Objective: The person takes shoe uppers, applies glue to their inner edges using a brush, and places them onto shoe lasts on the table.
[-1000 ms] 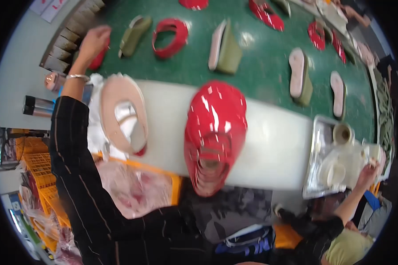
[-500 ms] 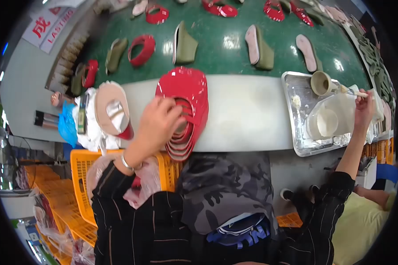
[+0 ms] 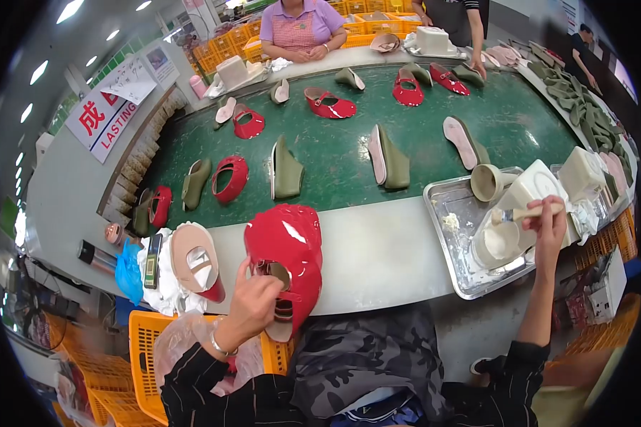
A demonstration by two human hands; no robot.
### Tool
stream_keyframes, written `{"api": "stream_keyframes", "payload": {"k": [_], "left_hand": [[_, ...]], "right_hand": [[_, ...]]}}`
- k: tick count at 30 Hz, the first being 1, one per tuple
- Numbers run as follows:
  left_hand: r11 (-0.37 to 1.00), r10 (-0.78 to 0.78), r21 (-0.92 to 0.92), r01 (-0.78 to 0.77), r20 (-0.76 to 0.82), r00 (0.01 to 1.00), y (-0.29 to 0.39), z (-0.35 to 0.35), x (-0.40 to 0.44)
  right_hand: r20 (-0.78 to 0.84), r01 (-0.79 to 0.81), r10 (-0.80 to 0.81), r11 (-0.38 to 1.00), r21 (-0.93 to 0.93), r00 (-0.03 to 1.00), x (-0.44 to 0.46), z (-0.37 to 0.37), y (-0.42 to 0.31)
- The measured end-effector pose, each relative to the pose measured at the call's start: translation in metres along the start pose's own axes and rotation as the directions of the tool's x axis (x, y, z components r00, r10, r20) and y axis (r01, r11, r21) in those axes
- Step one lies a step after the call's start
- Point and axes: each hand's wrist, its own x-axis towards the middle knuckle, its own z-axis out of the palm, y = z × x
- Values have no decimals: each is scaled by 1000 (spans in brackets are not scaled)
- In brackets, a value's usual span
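My left hand (image 3: 253, 302) has its fingers closed at the near left edge of a stack of glossy red shoe uppers (image 3: 292, 242) on the white table edge. My right hand (image 3: 546, 220) grips a brush (image 3: 516, 213) by its handle, bristles pointing left, above a white container (image 3: 496, 243) with pale contents. That container stands in a metal tray (image 3: 445, 252), with a beige cup (image 3: 486, 183) tipped at the tray's far edge. Left of the red stack, a pink-beige piece (image 3: 192, 257) rests on white cloth.
Red and olive shoes stand on the green surface (image 3: 342, 149). An orange crate (image 3: 146, 356) holding plastic bags is below the table at left. A phone (image 3: 152, 262) and blue plastic (image 3: 129, 272) lie left. Two people stand across the table; another is far right.
My left hand has come from a red piece at the far left to the red stack. My right hand has moved the brush over the white container. The view has tilted up.
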Motion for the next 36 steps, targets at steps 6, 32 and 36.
{"api": "stream_keyframes", "payload": {"k": [6, 32, 36], "left_hand": [[316, -675, -874, 370, 67, 735, 28, -8, 37], [-144, 253, -259, 955, 923, 288, 113, 135, 219], [-80, 317, -237, 968, 915, 250, 123, 155, 233]], "right_hand": [[95, 92, -68, 957, -276, 993, -49, -9, -6], [111, 409, -441, 883, 230, 891, -21, -21, 73], [-92, 432, -552, 526, 733, 829, -9, -11, 76]]}}
